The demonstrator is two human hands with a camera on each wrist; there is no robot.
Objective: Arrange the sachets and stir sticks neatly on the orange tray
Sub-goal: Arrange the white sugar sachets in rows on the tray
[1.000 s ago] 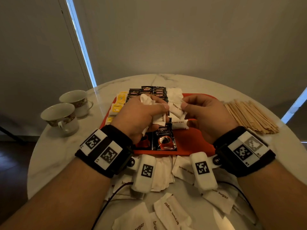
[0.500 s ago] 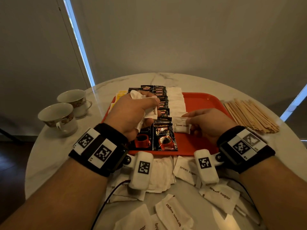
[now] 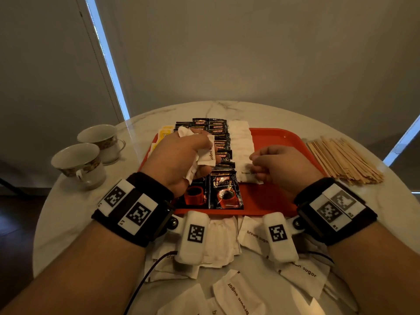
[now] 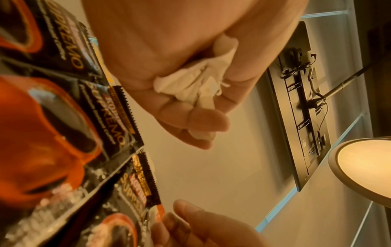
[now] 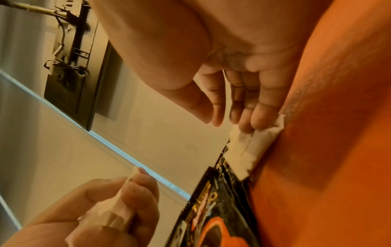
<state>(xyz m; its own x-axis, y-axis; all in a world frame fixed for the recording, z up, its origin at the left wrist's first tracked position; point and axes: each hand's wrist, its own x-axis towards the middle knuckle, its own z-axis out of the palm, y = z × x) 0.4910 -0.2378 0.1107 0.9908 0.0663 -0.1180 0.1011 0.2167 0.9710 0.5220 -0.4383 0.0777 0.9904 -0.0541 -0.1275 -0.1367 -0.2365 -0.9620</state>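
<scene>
Sorting sugar sachets onto the orange tray (image 3: 272, 137)

Left hand (image 3: 179, 155) clutches a bunch of white sugar sachets (image 3: 205, 153) above the coffee sachets (image 3: 225, 189); right hand's (image 3: 281, 167) fingertips press one brown sugar sachet (image 3: 246, 176) onto the tray; stir sticks (image 3: 345, 160) lie far right.

Tray (image 3: 279, 137) sits at table (image 3: 56, 214) centre. On the tray: coffee sachets (image 3: 225, 192) in a column at middle-left, sugar sachets (image 3: 241, 142) immediately right of them. Stir sticks (image 3: 345, 160) lie right of the tray; two cups (image 3: 79, 164) left; loose sachets (image 3: 241, 289) before its near edge.
</scene>
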